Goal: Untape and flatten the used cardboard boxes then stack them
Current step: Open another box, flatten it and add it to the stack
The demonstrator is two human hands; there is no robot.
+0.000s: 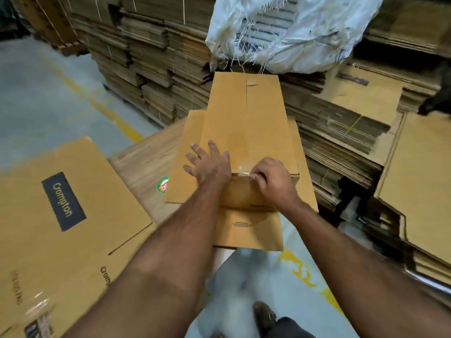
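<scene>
A long brown cardboard box (246, 123) stands assembled in front of me, its top face running away from me, resting on flattened sheets. Clear tape (240, 170) crosses its near top edge. My left hand (210, 162) lies flat on the box top with fingers spread, pressing just left of the tape. My right hand (272, 176) is curled at the near edge, fingertips pinching the end of the tape. A flattened box (246, 230) pokes out beneath, toward me.
A flattened Crompton box (63, 203) lies on the floor at left. Tall stacks of flattened cardboard (156, 64) fill the back and right. A torn white sack (292, 30) sits on top behind the box. Grey floor with a yellow line (117, 118) runs at left. My shoe (264, 315) is below.
</scene>
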